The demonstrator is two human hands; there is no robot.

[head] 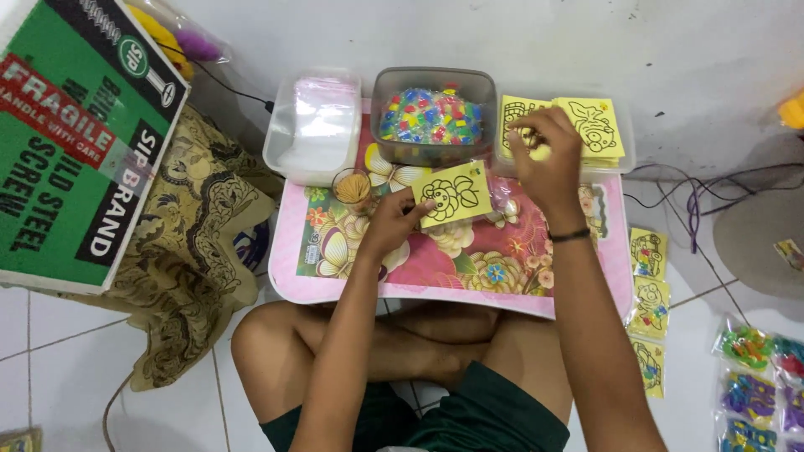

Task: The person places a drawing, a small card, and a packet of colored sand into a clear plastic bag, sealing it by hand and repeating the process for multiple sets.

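My left hand [392, 223] holds a yellow card with a black line drawing [453, 193] by its left edge, above the pink flowered lap table [469, 276]. My right hand [546, 156] reaches into a clear tray [626, 159] at the back right and touches the stack of yellow drawing cards [592, 125] in it. A clear plastic sleeve [501, 199] lies on the table between my hands. A clear tub of small coloured packets [432, 115] stands behind the held card.
A white tub of clear bags [316, 124] and a small cup of sticks [353, 187] stand at the table's back left. A green cardboard box [75, 142] on patterned cloth [197, 251] sits to the left. Packed yellow cards [649, 301] and coloured packets [758, 385] lie on the floor at right.
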